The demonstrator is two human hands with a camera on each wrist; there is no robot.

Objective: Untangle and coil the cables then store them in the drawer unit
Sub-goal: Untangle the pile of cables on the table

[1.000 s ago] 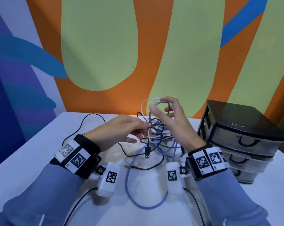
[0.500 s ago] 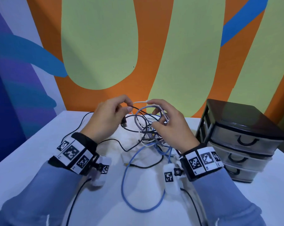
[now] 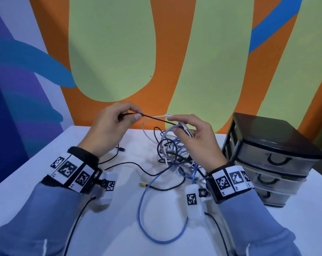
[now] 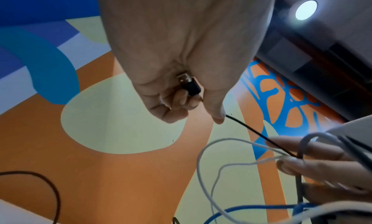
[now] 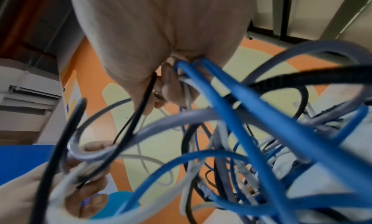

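A tangle of blue, grey, white and black cables (image 3: 172, 150) is lifted partly off the white table (image 3: 45, 163). My left hand (image 3: 119, 122) pinches a thin black cable (image 3: 156, 118) near its USB plug (image 4: 189, 84), which lies inside the curled fingers. The cable runs taut to the right into the bundle. My right hand (image 3: 189, 130) grips the top loops of the tangle, white and grey strands (image 4: 231, 148) among them. In the right wrist view blue cables (image 5: 231, 116) and black ones hang below the palm. The black drawer unit (image 3: 271, 156) stands at the right, all drawers shut.
A long blue cable loop (image 3: 147, 218) trails on the table toward me. A black cable with a yellow tip (image 3: 143, 185) lies beside it. Another black end (image 3: 121, 149) rests near my left wrist. A painted wall stands behind the table.
My left hand took the black USB end and pulled it up and to the left, drawing the cable taut. My right hand kept hold of the bundle's loops and shifted slightly right.
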